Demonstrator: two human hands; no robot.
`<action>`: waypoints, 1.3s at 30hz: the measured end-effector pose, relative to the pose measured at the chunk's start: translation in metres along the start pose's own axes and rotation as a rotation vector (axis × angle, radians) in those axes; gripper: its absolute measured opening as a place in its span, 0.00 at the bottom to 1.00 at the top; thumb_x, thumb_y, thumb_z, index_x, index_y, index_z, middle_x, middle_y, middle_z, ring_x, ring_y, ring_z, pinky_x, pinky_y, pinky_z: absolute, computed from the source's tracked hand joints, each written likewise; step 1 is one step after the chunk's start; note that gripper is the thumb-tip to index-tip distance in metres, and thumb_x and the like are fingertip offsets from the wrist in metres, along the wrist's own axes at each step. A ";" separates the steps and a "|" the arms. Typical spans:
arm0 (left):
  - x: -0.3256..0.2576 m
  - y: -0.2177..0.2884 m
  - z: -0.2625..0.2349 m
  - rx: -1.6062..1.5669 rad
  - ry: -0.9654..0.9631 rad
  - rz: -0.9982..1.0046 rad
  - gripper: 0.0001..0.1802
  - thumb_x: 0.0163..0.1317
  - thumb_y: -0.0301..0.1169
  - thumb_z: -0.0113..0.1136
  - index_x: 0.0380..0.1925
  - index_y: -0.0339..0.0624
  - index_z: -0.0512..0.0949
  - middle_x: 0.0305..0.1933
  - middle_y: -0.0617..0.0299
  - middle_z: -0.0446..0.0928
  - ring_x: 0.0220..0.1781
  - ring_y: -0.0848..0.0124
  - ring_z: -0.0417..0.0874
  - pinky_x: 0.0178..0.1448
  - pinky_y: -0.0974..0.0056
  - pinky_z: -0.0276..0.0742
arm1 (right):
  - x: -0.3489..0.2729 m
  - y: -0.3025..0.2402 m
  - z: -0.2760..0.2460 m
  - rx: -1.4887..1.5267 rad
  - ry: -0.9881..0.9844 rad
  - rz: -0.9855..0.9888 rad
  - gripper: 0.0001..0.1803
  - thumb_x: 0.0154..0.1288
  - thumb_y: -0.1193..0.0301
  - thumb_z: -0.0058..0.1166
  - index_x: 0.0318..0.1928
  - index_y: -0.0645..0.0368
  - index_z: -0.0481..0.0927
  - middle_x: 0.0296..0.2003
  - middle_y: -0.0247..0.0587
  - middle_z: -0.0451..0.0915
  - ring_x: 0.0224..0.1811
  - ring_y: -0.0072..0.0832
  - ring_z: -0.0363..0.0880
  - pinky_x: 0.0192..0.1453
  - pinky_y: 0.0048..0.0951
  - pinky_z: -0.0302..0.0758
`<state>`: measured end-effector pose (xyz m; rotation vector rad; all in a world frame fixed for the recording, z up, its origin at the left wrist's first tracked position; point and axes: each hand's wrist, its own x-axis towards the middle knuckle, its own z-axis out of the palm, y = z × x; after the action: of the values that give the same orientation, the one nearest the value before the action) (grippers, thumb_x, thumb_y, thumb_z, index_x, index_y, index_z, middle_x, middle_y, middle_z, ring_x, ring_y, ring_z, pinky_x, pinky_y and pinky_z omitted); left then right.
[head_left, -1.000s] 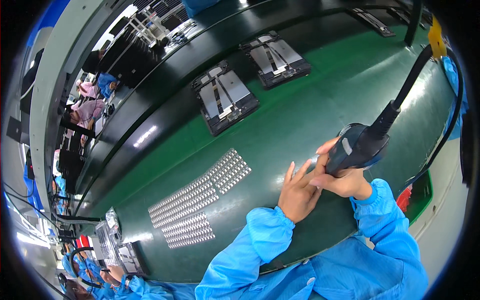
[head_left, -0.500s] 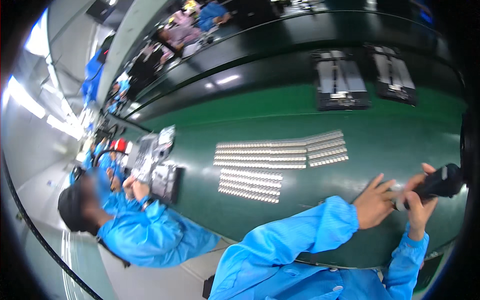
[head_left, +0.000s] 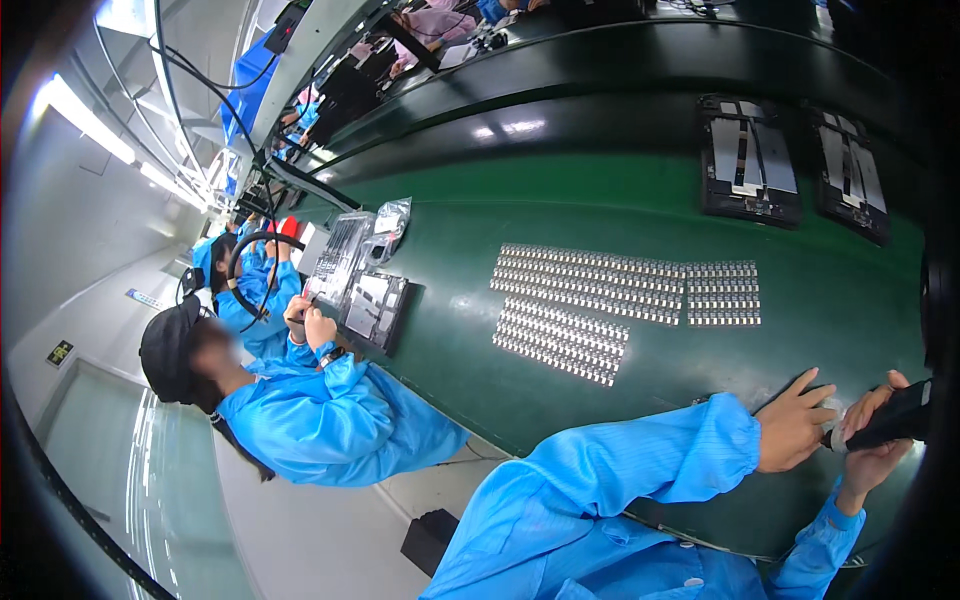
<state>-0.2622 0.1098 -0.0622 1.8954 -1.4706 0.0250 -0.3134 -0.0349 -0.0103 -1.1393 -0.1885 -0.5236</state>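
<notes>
At the right edge of the head view my right hand (head_left: pixel 872 440) grips a black power screwdriver (head_left: pixel 898 418) by its body. My left hand (head_left: pixel 793 424) is right beside it, fingers spread, fingertips touching the tool's tip end over the green belt (head_left: pixel 450 330). Whether something small sits between the fingertips is hidden. Both of my arms are in blue sleeves. Rows of small silver parts (head_left: pixel 612 295) lie on the belt to the upper left of my hands.
Two dark open device frames (head_left: pixel 748 162) (head_left: pixel 850 175) lie at the far side of the belt. A co-worker in blue coat and black cap (head_left: pixel 300 400) sits to my left, handling another frame (head_left: pixel 372 308) beside plastic bags (head_left: pixel 388 228). More people work farther along.
The view has swung left, so my hands and the screwdriver now sit at the right edge and the co-worker has come closer to the middle. My hands keep their hold on the tool.
</notes>
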 end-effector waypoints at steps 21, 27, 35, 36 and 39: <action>-0.001 0.000 0.002 0.033 0.001 0.002 0.11 0.58 0.37 0.54 0.32 0.46 0.83 0.49 0.61 0.74 0.68 0.55 0.58 0.73 0.40 0.39 | -0.006 0.005 -0.018 -0.437 0.060 -0.059 0.26 0.61 0.72 0.54 0.57 0.66 0.61 0.23 0.30 0.63 0.21 0.15 0.61 0.27 0.17 0.60; 0.002 -0.001 0.001 -0.173 -0.004 -0.105 0.13 0.59 0.37 0.55 0.38 0.42 0.80 0.45 0.61 0.76 0.68 0.58 0.60 0.73 0.44 0.39 | -0.007 0.005 -0.022 -0.434 0.056 -0.062 0.25 0.61 0.73 0.54 0.57 0.65 0.61 0.24 0.30 0.64 0.21 0.16 0.61 0.28 0.18 0.61; 0.005 0.003 -0.008 -0.218 -0.027 -0.134 0.10 0.58 0.35 0.57 0.33 0.41 0.80 0.44 0.60 0.76 0.67 0.57 0.61 0.73 0.44 0.41 | -0.006 0.002 -0.019 -0.415 0.038 -0.081 0.25 0.61 0.75 0.53 0.57 0.65 0.61 0.24 0.31 0.64 0.21 0.16 0.62 0.27 0.18 0.61; 0.006 0.005 -0.013 -0.227 -0.052 -0.142 0.10 0.57 0.35 0.57 0.32 0.41 0.80 0.43 0.59 0.76 0.67 0.57 0.61 0.73 0.44 0.41 | -0.006 0.001 -0.017 -0.405 0.030 -0.082 0.25 0.61 0.75 0.52 0.57 0.65 0.61 0.24 0.31 0.64 0.21 0.17 0.62 0.27 0.18 0.61; 0.008 0.008 -0.018 -0.230 -0.081 -0.144 0.10 0.57 0.35 0.57 0.32 0.41 0.80 0.44 0.59 0.76 0.67 0.57 0.61 0.73 0.44 0.41 | -0.007 -0.002 -0.017 -0.439 0.034 -0.101 0.25 0.61 0.75 0.52 0.57 0.64 0.61 0.24 0.31 0.64 0.21 0.17 0.62 0.27 0.19 0.61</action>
<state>-0.2593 0.1127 -0.0410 1.8254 -1.3241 -0.2787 -0.3224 -0.0481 -0.0189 -1.5524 -0.1032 -0.6944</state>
